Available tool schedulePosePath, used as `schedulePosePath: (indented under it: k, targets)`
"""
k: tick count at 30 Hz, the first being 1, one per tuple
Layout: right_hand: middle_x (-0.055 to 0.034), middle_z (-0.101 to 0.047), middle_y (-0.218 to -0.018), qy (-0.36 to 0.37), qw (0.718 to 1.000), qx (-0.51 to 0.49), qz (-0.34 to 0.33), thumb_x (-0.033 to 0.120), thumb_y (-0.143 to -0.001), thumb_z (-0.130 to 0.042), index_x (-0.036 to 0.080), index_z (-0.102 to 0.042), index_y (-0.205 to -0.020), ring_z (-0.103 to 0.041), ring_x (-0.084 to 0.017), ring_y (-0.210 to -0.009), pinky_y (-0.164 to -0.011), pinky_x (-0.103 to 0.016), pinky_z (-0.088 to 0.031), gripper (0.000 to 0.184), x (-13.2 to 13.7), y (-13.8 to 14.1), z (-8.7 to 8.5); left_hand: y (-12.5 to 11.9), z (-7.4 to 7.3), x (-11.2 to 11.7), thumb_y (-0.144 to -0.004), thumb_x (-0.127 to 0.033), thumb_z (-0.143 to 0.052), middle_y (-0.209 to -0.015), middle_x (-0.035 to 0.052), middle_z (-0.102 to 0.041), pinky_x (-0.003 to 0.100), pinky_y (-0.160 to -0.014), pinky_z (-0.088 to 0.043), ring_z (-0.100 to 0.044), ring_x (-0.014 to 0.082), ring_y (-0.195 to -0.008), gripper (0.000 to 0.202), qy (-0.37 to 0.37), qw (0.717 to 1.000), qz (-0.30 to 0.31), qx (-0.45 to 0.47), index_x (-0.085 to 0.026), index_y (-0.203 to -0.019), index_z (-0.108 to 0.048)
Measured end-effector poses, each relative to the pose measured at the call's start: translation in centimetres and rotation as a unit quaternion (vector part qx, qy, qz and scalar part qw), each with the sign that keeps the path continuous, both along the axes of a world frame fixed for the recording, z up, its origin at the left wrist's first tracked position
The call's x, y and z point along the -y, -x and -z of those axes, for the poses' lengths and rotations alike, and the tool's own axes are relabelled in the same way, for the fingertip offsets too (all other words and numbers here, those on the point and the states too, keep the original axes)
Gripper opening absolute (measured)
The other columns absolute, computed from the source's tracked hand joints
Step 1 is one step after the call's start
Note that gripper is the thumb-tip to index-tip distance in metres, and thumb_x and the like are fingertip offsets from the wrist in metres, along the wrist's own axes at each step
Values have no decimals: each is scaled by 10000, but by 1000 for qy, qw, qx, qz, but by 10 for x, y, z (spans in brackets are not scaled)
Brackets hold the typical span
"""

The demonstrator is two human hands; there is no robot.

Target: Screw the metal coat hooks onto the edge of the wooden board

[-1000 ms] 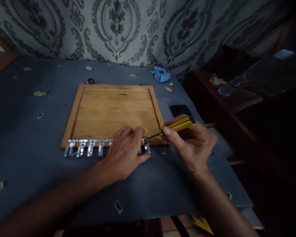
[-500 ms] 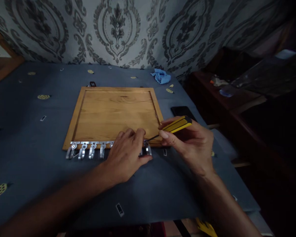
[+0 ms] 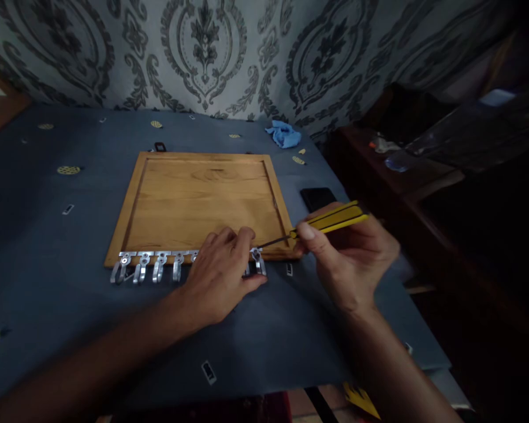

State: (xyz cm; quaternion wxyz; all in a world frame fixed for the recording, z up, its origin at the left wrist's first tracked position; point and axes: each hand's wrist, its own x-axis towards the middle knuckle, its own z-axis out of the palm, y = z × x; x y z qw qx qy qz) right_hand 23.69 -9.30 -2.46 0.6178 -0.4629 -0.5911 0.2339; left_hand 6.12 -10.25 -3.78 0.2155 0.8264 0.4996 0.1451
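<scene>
Screwdriver (image 3: 330, 217) slants nearly level over the right near corner of the wooden board (image 3: 203, 200). Its long axis runs from the yellow-and-black handle at upper right down-left to the tip, which points at the last hook (image 3: 258, 259) in the row of metal hooks (image 3: 145, 265) along the board's near edge. Whether the tip sits in a screw is too dim to tell. Right hand (image 3: 352, 258) is clamped round the handle. Left hand (image 3: 220, 273) lies palm down, fingers loosely spread over the middle hooks, gripping nothing.
</scene>
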Motion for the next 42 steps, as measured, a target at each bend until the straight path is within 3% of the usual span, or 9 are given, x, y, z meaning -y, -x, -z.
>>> schedulePosePath:
  k: [3, 11, 20, 25, 32, 39, 42]
  targets:
    - [41, -581, -614, 0, 1000, 0, 15, 387, -771, -836, 231, -648, -678, -541, -99, -443, -393, -252, -453, 262, 0, -1, 0, 0, -1, 0, -814, -305, -803, -1094, 73, -658, 448, -912, -483, -603, 288, -1053, 461, 4, 1000, 1, -5, -196, -1120, -476]
    - [36, -607, -661, 42, 998, 42, -26, 355, -722, -875, 221, -670, -714, -562, -110, -525, -470, -260, -483, 246, -1, -2, 5, 1, 2, 0, -811, -307, -802, -1078, 70, -651, 447, -909, -490, -604, 287, -1054, 443, -6, 1000, 2, 0, -202, -1094, -479]
    - [42, -612, -659, 44, 997, 52, -21, 396, -695, -888, 227, -673, -724, -566, -112, -497, -445, -261, -485, 275, -2, -1, 6, 1, -1, 1, -821, -306, -792, -1076, 76, -644, 461, -915, -489, -601, 292, -1059, 427, 4, 1000, 6, -4, -199, -1081, -470]
    - [24, -684, -740, 30, 996, 75, -37, 388, -722, -870, 241, -728, -773, -580, -114, -522, -467, -268, -486, 211, -3, -2, 5, 1, 0, 0, -816, -314, -794, -1071, 69, -639, 453, -911, -492, -602, 291, -1063, 439, -1, 1000, 2, 0, -209, -1085, -464]
    - [14, -631, -631, -31, 988, 149, 35, 378, -780, -822, 235, -659, -642, -563, -152, -574, -532, -310, -449, 257, -2, -1, 16, 1, 3, 1, -813, -338, -792, -1061, 67, -639, 455, -906, -493, -604, 292, -1056, 443, -11, 1000, -2, -4, -210, -1083, -465]
    - [20, -615, -613, -39, 992, 58, 105, 427, -812, -787, 247, -683, -710, -492, -117, -470, -472, -292, -446, 232, 0, -1, 11, 1, 1, 0, -818, -325, -788, -1081, 73, -657, 455, -921, -482, -602, 291, -1065, 450, -4, 1000, 2, 1, -199, -1123, -483]
    - [9, -636, -635, -9, 994, 54, 89, 414, -776, -822, 247, -720, -738, -491, -112, -457, -446, -286, -432, 200, -1, -7, 12, 1, 2, 0, -826, -363, -784, -1099, 85, -662, 453, -930, -479, -600, 296, -1078, 463, -5, 1000, 3, -3, -192, -1145, -495]
